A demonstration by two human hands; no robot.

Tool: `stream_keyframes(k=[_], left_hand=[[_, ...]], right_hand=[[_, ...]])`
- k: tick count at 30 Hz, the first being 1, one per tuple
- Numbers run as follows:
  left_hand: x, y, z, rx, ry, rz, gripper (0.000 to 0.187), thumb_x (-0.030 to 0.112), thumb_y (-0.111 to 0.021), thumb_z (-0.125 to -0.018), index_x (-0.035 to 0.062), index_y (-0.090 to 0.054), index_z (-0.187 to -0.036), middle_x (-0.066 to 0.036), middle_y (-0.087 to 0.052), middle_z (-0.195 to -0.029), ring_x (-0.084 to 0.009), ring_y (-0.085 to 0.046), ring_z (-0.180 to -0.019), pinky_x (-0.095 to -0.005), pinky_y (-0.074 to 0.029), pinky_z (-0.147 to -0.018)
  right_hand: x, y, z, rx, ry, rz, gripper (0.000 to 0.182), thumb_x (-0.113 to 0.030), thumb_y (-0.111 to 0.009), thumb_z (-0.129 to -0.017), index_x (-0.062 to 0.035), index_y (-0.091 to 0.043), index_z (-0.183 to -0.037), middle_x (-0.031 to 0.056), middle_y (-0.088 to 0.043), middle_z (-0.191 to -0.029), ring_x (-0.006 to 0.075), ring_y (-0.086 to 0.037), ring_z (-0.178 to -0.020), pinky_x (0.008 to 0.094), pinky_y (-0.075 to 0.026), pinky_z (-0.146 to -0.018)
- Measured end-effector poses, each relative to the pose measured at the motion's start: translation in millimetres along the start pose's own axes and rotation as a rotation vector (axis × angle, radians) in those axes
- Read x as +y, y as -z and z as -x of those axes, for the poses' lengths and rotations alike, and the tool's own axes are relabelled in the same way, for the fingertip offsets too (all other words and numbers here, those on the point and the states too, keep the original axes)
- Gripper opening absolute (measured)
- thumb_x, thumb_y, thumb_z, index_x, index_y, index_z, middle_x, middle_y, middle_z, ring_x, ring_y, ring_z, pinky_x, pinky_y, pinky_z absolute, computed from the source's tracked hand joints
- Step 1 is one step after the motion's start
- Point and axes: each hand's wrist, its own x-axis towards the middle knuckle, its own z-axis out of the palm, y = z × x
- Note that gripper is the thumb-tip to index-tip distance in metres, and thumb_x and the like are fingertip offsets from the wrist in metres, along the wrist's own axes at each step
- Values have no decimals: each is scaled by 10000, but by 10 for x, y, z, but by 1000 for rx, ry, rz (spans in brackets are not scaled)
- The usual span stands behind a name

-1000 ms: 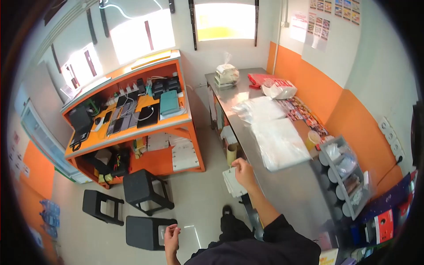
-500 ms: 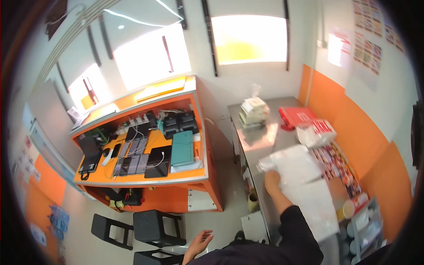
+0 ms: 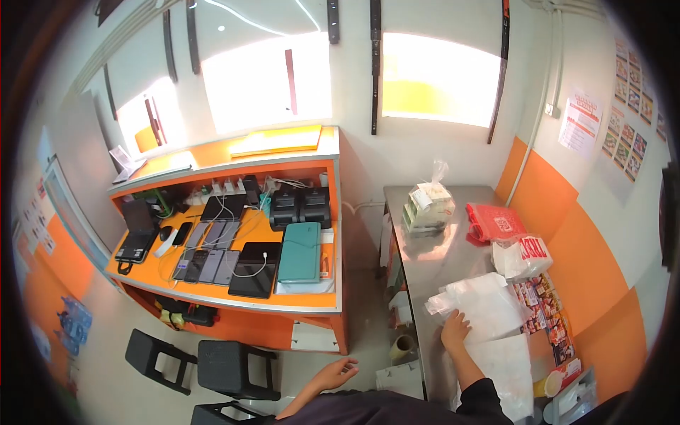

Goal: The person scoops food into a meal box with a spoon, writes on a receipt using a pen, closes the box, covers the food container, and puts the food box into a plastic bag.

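Note:
My right hand (image 3: 455, 331) is at the left edge of a stack of white plastic bags (image 3: 482, 306) on the steel table (image 3: 439, 265). Its fingers are spread and touch or lie just over the bags. A second white sheet-like stack (image 3: 501, 365) lies nearer to me, beside my right forearm. My left hand (image 3: 336, 374) hangs in the air left of the table, fingers loosely apart, with nothing in it.
An orange counter (image 3: 234, 301) at the left bears phones, tablets and a teal folder (image 3: 299, 253). Black stools (image 3: 231, 368) stand below it. Farther back on the steel table are wrapped boxes (image 3: 428, 207), a red bag (image 3: 496, 223) and a white-and-red package (image 3: 522, 256).
The head view has shifted, so the room sits farther left and the steel table lower. My right hand's fingers now show more spread at the bags. My left hand stays empty.

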Motion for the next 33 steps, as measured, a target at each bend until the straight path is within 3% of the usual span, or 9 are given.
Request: stream_keyframes(k=[3, 5, 11, 15, 19, 22, 25, 29, 33], left_hand=[[-29, 56, -172, -59, -56, -45, 438, 360, -579, -935, 42, -543, -1234, -135, -667, -1051, -254, -647, -970, -359, -501, -837], [10, 120, -248, -95, -95, -162, 429, 354, -584, -930, 47, -543, -1227, -134, -667, -1049, -261, -642, -973, -366, -497, -837], [78, -71, -706, -295, -214, -102, 420, 340, -573, -933, 35, -541, -1220, -158, -655, -1050, -311, -628, -982, -387, -492, -847], [483, -518, -1436, -501, -642, -300, 386, 246, -560, -929, 11, -517, -1232, -197, -560, -1219, -353, -567, -1085, -417, -458, -912], [663, -1260, -2247, -423, -924, -395, 677, 159, -596, -854, 1, -291, -1437, -197, -316, -1486, -339, -400, -1322, -407, -374, -1055], [790, -1613, -2527, -379, -917, -752, 829, 147, -600, -832, 15, -132, -1504, -186, -173, -1558, -323, -244, -1423, -453, -268, -1131], [630, -1824, -2571, -288, -1029, -653, 889, 84, -581, -807, 43, -52, -1520, -188, -146, -1568, -343, -264, -1411, -496, -221, -1137], [661, -1813, -2489, -357, -903, -608, 937, 90, -591, -795, 28, 4, -1515, -197, -144, -1566, -359, -328, -1370, -483, -275, -1109], [892, -1758, -2410, -317, -823, -541, 908, 101, -590, -790, 26, -47, -1514, -187, -163, -1562, -334, -415, -1290, -468, -350, -1038]], right_hand=[[10, 20, -50, 82, 16, 73, 152, -145, -539, -849, -29, -608, -919, 191, -663, -889, 348, -666, -821, 447, -538, -725], [33, 1, -126, -220, -73, -91, 135, -139, -527, -878, -38, -615, -893, 179, -661, -885, 320, -669, -830, 438, -540, -698], [338, -43, -214, -237, -11, -200, 148, -159, -639, -789, -14, -618, -814, 190, -665, -843, 390, -650, -816, 455, -528, -699], [466, 124, -317, -246, -62, -308, 161, -160, -684, -764, -11, -626, -739, 173, -659, -797, 387, -643, -816, 458, -518, -702], [651, -129, -241, -180, 2, -603, 173, -159, -678, -773, -8, -651, -692, 177, -657, -725, 358, -650, -735, 429, -511, -671], [719, -224, -195, -147, -56, -756, 125, -110, -671, -770, 2, -664, -717, 186, -661, -711, 338, -660, -677, 405, -510, -636], [721, -59, -129, -153, -224, -790, 96, -74, -673, -766, 14, -661, -731, 179, -668, -706, 302, -665, -637, 379, -508, -608], [741, -182, -121, -125, -338, -860, 131, -54, -662, -783, 24, -607, -694, 149, -649, -640, 228, -624, -533, 344, -493, -550], [647, -228, -134, -64, -375, -1088, 141, -39, -598, -821, 22, -553, -703, 159, -622, -649, 293, -596, -558, 387, -478, -567]])
